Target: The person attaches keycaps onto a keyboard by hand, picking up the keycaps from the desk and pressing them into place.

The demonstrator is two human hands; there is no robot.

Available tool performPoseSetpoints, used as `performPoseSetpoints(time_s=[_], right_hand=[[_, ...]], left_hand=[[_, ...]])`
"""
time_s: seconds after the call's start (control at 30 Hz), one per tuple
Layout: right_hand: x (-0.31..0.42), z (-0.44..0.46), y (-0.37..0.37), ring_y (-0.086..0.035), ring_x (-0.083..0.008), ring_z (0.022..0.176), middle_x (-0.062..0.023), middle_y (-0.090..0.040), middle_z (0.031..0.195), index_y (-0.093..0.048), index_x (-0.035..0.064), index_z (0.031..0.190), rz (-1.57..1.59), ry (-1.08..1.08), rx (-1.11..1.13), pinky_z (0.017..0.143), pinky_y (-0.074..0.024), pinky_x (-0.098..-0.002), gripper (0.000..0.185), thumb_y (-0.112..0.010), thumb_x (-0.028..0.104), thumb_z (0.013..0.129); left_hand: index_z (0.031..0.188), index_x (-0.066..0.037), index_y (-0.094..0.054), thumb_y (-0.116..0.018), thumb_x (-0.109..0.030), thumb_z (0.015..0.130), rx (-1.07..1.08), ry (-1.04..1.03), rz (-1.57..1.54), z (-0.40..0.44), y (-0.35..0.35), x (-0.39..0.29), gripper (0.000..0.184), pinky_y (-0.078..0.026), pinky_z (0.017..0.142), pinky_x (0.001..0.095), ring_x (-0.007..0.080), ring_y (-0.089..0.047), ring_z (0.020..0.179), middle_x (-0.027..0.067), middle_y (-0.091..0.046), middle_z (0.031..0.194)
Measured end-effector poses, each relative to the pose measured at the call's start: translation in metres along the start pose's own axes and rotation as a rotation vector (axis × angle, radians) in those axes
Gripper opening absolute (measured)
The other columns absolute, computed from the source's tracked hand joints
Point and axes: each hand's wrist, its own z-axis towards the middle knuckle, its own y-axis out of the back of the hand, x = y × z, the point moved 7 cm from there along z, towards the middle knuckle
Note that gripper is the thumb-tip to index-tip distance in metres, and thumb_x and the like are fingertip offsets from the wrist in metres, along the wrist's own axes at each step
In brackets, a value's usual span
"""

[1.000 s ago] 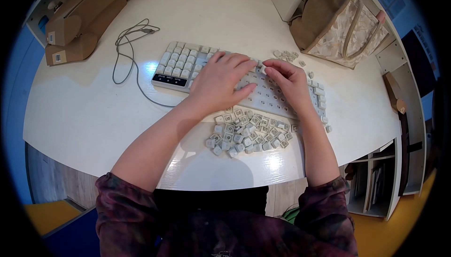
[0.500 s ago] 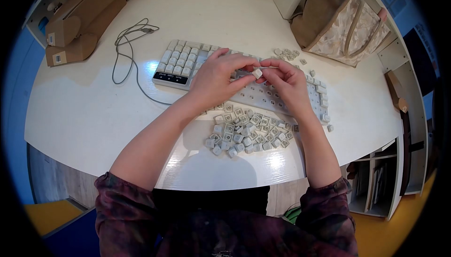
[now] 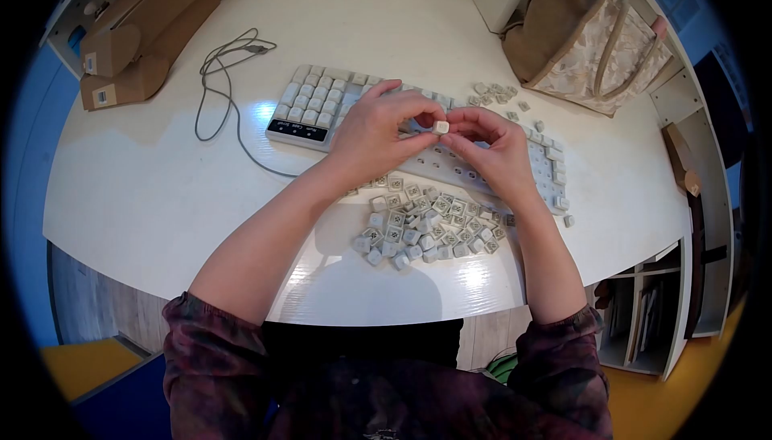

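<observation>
A small pale keycap (image 3: 441, 127) is pinched between the fingertips of both my hands, just above the keyboard. My left hand (image 3: 374, 130) is closed on its left side with thumb and index finger. From the right, my right hand (image 3: 500, 151) grips the same keycap with thumb and fingers. Under them lies a white keyboard (image 3: 430, 168), keycaps fitted at its left block and along its right end, bare switch spots showing in the middle. My left hand hides part of it. Nearer me, a heap of loose keycaps (image 3: 426, 223) is spread, several with their undersides up.
A grey cable (image 3: 227, 90) loops left of the keyboard. More loose keycaps (image 3: 492, 93) lie behind it, and a single keycap (image 3: 569, 221) sits off its right end. Brown cardboard (image 3: 153, 34) stands back left, a patterned bag (image 3: 591, 46) back right.
The keycap has turned between my fingers so a flat, cream-coloured face shows more. My right fingers have shifted slightly around it; the view has moved a little.
</observation>
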Motion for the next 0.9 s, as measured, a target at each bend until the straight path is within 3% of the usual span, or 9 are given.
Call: performPoseSetpoints(time_s=[0.67,0.9], right_hand=[[0.013,-0.003,0.005,-0.071,-0.0158,0.083,-0.0089,-0.074,0.089,-0.072,0.0008,0.103,-0.24,0.202,-0.105,0.078,-0.0559,-0.0286,0.024,-0.076,0.002,0.08],[0.022,-0.004,0.004,-0.071,-0.0188,0.08,-0.0099,-0.073,0.089,-0.072,0.0027,0.101,-0.419,0.382,-0.135,0.074,-0.0561,-0.0294,0.023,-0.077,0.004,0.079]], left_hand=[[0.105,-0.01,-0.068,-0.076,-0.012,0.084,-0.011,0.02,-0.042,0.0,0.0,0.001,0.023,-0.036,0.114,0.0461,0.0147,-0.07,0.085,-0.0001,-0.072,0.086],[0.109,-0.01,-0.069,-0.075,-0.012,0.085,0.022,0.041,-0.01,0.0,-0.003,0.006,0.024,-0.036,0.115,0.0464,0.0145,-0.07,0.085,-0.0001,-0.073,0.087]])
